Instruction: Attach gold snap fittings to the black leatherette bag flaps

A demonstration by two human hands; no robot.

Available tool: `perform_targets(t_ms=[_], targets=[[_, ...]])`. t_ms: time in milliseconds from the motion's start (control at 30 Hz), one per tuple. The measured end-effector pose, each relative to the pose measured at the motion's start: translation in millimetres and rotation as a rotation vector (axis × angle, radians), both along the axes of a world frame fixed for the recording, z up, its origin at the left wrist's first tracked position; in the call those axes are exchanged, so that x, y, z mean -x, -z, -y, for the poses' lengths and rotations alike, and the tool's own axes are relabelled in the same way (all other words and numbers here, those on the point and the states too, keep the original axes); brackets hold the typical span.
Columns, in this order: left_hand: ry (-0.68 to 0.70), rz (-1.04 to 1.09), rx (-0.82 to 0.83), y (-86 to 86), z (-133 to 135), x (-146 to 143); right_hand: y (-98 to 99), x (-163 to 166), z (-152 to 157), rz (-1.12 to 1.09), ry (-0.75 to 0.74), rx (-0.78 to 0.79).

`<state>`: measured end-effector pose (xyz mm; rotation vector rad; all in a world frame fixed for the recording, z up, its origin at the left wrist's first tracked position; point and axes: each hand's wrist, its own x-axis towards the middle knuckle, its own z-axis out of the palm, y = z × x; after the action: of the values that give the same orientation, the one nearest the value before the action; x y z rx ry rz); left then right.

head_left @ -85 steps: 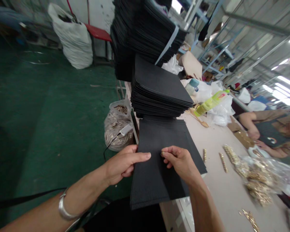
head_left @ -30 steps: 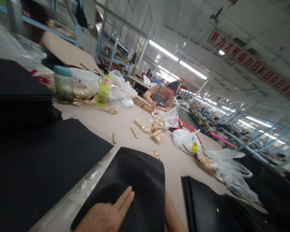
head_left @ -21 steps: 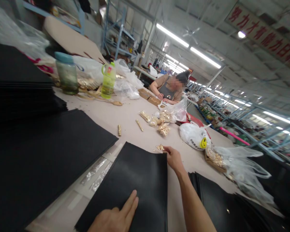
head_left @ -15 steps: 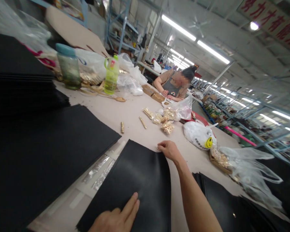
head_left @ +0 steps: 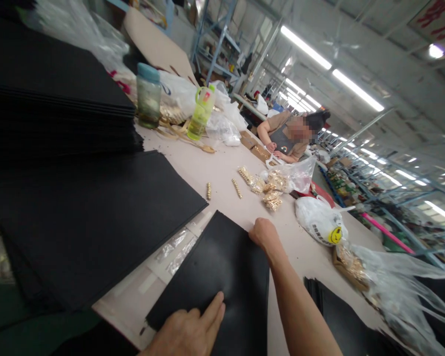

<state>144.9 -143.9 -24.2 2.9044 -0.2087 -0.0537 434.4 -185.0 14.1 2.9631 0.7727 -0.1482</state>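
A black leather-like sheet lies on the table in front of me. My left hand rests on its near part, with the index and middle fingers stretched out over the surface. At the sheet's far right corner, my right hand is closed on the edge, its fingertips hidden. To the left, a wide stack of larger black sheets spreads across the table. Clear tape-like strips show on the table between that stack and the sheet.
Beyond are gold-coloured metal pieces, a green bottle and a blue-lidded jar. A white plastic bag and more black sheets lie to the right. A co-worker sits across the table.
The view has swung left, so the scene sits further right. My right hand's fingers, pinched at the sheet's corner before, are now curled in closer at its edge. The left hand stays on the sheet.
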Motion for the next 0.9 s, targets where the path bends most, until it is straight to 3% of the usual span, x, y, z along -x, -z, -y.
perform_targets(t_ms=[133,333,467,633,733,900], targets=[[0.027,0.058,0.08,-8.8,-4,6,0.8,6,13,-0.012,0.044,-0.115],[0.041,0.12,0.077,-2.5,-7,6,-15.7,20,59,-0.224,0.119,-0.441],[0.039,0.148,0.075,-0.9,-6,6,-14.9,69,84,-0.448,0.116,-0.649],[0.034,0.157,0.085,-1.0,-5,8,6.4,135,94,-0.81,0.163,-0.885],[0.025,0.159,0.104,-1.9,-5,8,15.1,151,93,-0.885,0.165,-0.871],[0.032,0.163,0.117,-4.5,-6,7,15.4,149,86,-0.846,0.115,-0.72]])
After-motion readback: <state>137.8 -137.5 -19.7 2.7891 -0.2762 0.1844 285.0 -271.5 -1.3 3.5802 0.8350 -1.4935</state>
